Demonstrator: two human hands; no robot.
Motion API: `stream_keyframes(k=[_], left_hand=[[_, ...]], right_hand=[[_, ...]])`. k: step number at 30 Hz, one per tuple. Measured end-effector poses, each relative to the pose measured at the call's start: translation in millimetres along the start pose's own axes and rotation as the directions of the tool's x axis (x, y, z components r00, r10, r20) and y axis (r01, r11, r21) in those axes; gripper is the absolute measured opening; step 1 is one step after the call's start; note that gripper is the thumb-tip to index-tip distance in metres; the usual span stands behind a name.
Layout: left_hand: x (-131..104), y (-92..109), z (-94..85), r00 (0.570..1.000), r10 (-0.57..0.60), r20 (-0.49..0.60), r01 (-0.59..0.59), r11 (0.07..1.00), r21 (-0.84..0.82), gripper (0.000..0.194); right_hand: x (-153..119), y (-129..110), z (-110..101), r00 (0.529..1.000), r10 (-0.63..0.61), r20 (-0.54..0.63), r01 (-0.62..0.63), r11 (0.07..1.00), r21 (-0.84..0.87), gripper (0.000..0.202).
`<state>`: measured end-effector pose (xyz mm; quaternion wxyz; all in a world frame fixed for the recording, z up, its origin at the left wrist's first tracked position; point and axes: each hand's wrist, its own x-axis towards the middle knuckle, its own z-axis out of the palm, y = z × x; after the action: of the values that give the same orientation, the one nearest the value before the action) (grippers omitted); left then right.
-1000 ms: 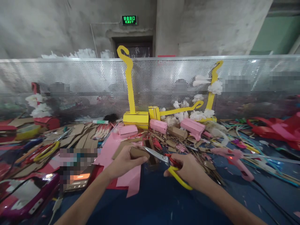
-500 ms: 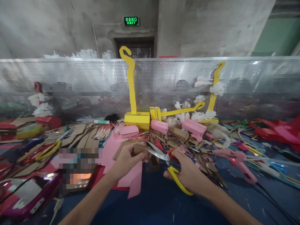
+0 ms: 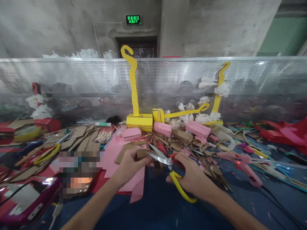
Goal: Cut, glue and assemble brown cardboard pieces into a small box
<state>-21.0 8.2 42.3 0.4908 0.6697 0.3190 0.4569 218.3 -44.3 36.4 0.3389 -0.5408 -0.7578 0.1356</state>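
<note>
Near the middle of the table, my left hand [image 3: 132, 166] is closed on a small piece of brown cardboard [image 3: 142, 154], partly hidden by the fingers. My right hand [image 3: 189, 174] grips scissors [image 3: 181, 187] with one yellow and one red handle. Their blades are spread apart and point left, with the tips at the cardboard. Pink paper sheets [image 3: 133, 182] lie beneath and beside my left hand. Beyond the hands are brown cardboard scraps [image 3: 165, 139] and pink paper-covered blocks [image 3: 131, 134].
Yellow hook-shaped pieces on bases [image 3: 139, 120] stand before a perforated metal panel [image 3: 158, 86]. To the right lies a pink glue gun [image 3: 247, 167] with a black cord. A purple box-like device [image 3: 31, 204] and cardboard strips [image 3: 81, 139] occupy the left.
The scissors have shifted slightly left, bringing the blades closer over the cardboard at my left fingers. Both hands keep their holds, and the view has shifted a little.
</note>
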Motion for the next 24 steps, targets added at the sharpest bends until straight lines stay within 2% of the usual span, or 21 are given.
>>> stream_keyframes(k=[6,13,17,21,24], left_hand=[[1.7,1.5,0.9,1.0,0.014,0.001,-0.014,1.0,-0.014,0.01],[1.6,2.3,0.3,0.998,0.023,0.066,-0.022,1.0,-0.011,0.013],[0.8,1.9,-1.0,0.996,0.01,0.083,-0.011,1.0,0.009,0.014],[2.0,1.4,-3.6,0.994,0.017,0.11,-0.026,0.997,0.076,0.022],[2.5,2.0,-4.0,0.994,0.046,0.1,-0.054,0.995,0.082,0.026]], right_hand=[[-0.2,2.7,1.9,1.0,0.0,-0.008,0.0,1.0,0.008,0.033],[0.7,4.8,4.6,1.0,-0.025,-0.014,0.025,1.0,-0.008,0.034],[1.3,6.7,5.4,0.999,0.021,0.037,-0.02,0.999,-0.033,0.033],[0.1,6.0,4.2,0.988,0.099,0.119,-0.102,0.995,0.017,0.036],[0.6,2.5,2.4,0.983,0.113,0.147,-0.12,0.992,0.041,0.036]])
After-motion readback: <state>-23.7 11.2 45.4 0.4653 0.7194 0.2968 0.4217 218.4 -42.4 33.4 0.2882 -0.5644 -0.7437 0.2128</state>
